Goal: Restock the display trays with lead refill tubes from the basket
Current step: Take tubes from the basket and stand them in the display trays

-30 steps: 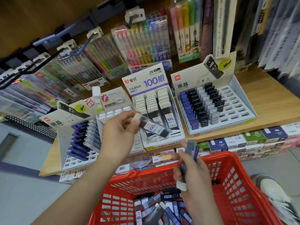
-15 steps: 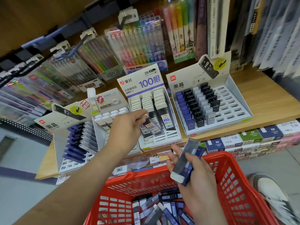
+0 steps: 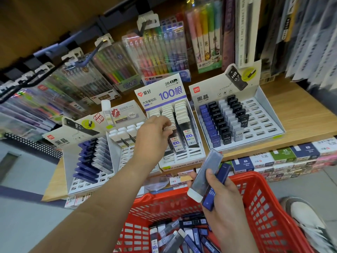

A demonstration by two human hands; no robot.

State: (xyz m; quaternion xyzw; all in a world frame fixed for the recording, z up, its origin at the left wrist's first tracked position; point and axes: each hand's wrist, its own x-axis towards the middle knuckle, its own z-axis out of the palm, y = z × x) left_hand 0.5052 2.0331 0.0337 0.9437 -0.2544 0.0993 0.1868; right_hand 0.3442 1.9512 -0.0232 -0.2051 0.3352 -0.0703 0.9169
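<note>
Left hand (image 3: 153, 137): fingertips pinch the cream cap of a dark lead tube (image 3: 174, 138), which stands slanted in the middle column of the "100" tray (image 3: 180, 164), a white slotted card tray.
Right hand (image 3: 222, 207): held over the basket, with fingers and thumb curled round two flat rectangular tubes. One is a smoky tube (image 3: 204, 176), translucent with a white cap. Under it is a glossy blue tube (image 3: 216, 187) marked HB.
Basket (image 3: 264, 207): red plastic lattice, with loose tubes (image 3: 182, 234) piled in the bottom.
HB tray (image 3: 264, 125): white card, with rows of blue, black and grey tubes at its left and rectangular slots showing at its right.
Shelf (image 3: 300, 110): pale wood-grain board under the trays.
</note>
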